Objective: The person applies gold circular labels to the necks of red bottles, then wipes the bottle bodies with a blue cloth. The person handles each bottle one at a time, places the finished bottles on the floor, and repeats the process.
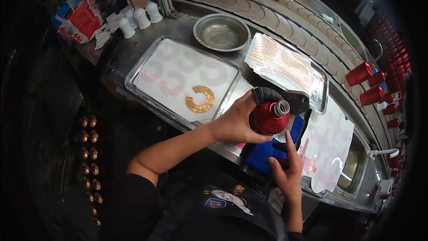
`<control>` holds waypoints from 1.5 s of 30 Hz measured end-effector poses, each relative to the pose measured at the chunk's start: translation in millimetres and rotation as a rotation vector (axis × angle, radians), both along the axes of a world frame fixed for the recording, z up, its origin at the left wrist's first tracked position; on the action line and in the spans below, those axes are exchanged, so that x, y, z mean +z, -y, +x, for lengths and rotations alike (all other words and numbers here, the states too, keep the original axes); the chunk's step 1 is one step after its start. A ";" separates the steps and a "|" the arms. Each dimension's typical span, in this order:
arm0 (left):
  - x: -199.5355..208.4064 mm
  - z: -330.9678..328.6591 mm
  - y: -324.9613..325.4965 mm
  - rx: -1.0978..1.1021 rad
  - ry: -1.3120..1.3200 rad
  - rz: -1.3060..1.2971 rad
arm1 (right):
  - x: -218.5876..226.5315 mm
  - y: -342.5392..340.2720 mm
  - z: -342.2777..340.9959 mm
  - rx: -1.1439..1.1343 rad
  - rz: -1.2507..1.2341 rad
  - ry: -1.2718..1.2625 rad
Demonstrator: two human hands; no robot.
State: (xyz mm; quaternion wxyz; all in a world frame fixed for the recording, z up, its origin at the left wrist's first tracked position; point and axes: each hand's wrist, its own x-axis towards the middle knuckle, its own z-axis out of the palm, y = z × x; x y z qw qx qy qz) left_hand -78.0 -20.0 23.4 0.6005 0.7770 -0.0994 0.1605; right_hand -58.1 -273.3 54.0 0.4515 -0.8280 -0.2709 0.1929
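Note:
My left hand [237,118] is wrapped around a glossy red bottle [267,119], whose threaded silver neck has no cap on it. Black covering shows on the fingers behind the bottle. Just below and to the right, my right hand [287,165] has its index finger stretched up and its thumb apart, with a black cover on one finger; I see nothing held in it. To the left, a C-shaped gold piece [200,100] lies on a white sheet [174,69] in a metal tray [133,85]. Under my hands is a blue padded surface [261,157] with a dark bracket [298,101] behind it.
A metal bowl [222,32] of liquid stands behind the tray. White sheets with gold strips [283,62] rest on another tray. A patterned white sheet [327,151] lies beside a sink [356,169]. White bottles [141,18] stand far left; red bottles [359,74] line the right, beyond a conveyor [285,24].

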 end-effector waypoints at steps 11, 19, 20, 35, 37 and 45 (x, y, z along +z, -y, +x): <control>-43.5 -72.8 -110.9 0.657 -0.513 0.661 | -12.5 18.9 28.5 -0.222 0.020 -0.039; -68.0 -60.6 -227.2 0.920 -0.722 0.965 | -23.7 26.7 49.9 -0.257 -0.019 0.063; -67.5 -55.1 -235.2 0.919 -0.693 0.899 | -24.3 30.9 51.7 -0.267 -0.021 0.058; -69.6 8.1 -285.9 1.059 -0.898 0.861 | -33.9 48.8 57.2 -0.246 -0.007 0.064; -77.3 9.2 -296.2 1.073 -0.857 0.843 | -33.8 48.6 55.9 -0.228 0.024 0.045; -81.0 2.9 -303.8 1.160 -0.694 0.707 | -21.8 52.1 36.8 -0.219 0.006 0.020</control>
